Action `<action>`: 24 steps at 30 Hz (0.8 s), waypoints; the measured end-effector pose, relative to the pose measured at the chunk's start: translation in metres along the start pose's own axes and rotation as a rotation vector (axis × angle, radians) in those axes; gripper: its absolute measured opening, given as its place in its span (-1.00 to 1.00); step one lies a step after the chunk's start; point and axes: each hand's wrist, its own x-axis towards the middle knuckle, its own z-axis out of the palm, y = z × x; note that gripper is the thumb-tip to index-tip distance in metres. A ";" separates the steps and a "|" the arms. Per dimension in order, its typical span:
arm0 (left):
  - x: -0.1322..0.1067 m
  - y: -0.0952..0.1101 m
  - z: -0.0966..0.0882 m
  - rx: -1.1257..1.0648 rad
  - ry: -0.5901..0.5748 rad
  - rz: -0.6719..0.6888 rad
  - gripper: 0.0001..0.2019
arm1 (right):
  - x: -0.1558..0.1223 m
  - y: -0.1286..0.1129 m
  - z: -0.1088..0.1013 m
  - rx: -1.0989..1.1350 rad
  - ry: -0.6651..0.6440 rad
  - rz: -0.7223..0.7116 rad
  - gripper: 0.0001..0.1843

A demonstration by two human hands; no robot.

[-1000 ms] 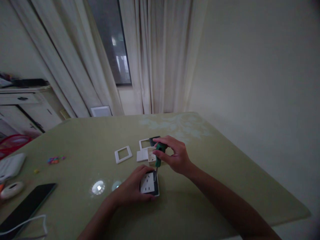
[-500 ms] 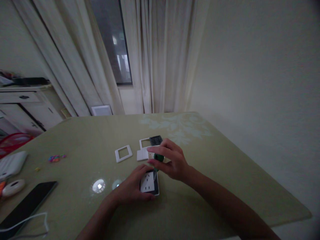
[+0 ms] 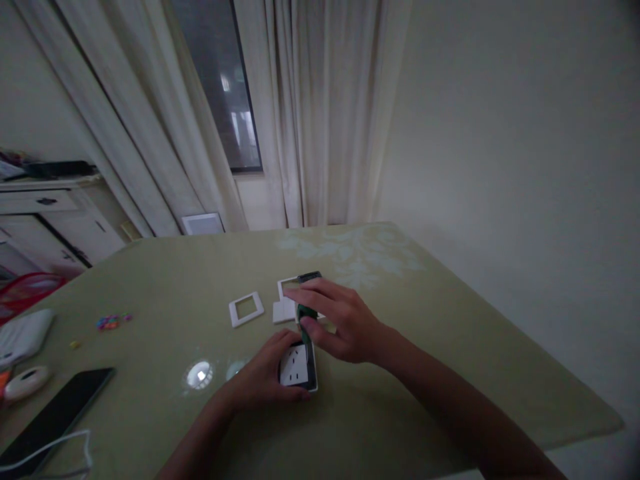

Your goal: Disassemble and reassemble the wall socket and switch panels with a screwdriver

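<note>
My left hand [image 3: 260, 377] presses down on a white wall socket [image 3: 296, 366] in a dark frame, holding it flat on the green table [image 3: 400, 373]. Just behind the socket, my right hand [image 3: 340, 320] grips a green-handled screwdriver [image 3: 304, 313], tilted with its tip down at the socket's far edge. Beyond my fingers lie a white square frame [image 3: 247, 309], a small white plate [image 3: 283, 311], and another frame with a dark part [image 3: 309, 277], partly hidden by my right hand.
A black phone [image 3: 57, 410] with a white cable [image 3: 50, 447] lies at the near left. White objects [image 3: 23, 333] and small coloured bits [image 3: 111, 321] sit at the left. A wall stands to the right of the table; curtains and a window are behind it.
My right hand has lowered and rolled forward with the screwdriver, bringing it closer over the socket. My left hand has stayed on the socket.
</note>
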 end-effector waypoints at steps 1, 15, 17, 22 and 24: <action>0.000 0.000 0.000 0.004 0.006 0.000 -0.07 | 0.000 0.000 -0.001 0.044 -0.044 -0.003 -0.55; 0.001 0.004 -0.002 0.002 -0.002 0.031 -0.10 | -0.005 0.002 0.002 -0.223 0.105 -0.064 -0.65; 0.001 0.004 -0.002 -0.007 -0.011 0.010 -0.10 | -0.004 0.001 0.001 -0.166 0.059 -0.055 -0.55; 0.001 0.004 -0.002 -0.003 -0.002 0.004 -0.12 | -0.003 0.001 0.000 0.031 -0.068 0.008 -0.50; 0.001 0.004 -0.002 0.000 0.000 0.019 -0.09 | -0.004 0.002 0.002 -0.141 0.026 -0.018 -0.61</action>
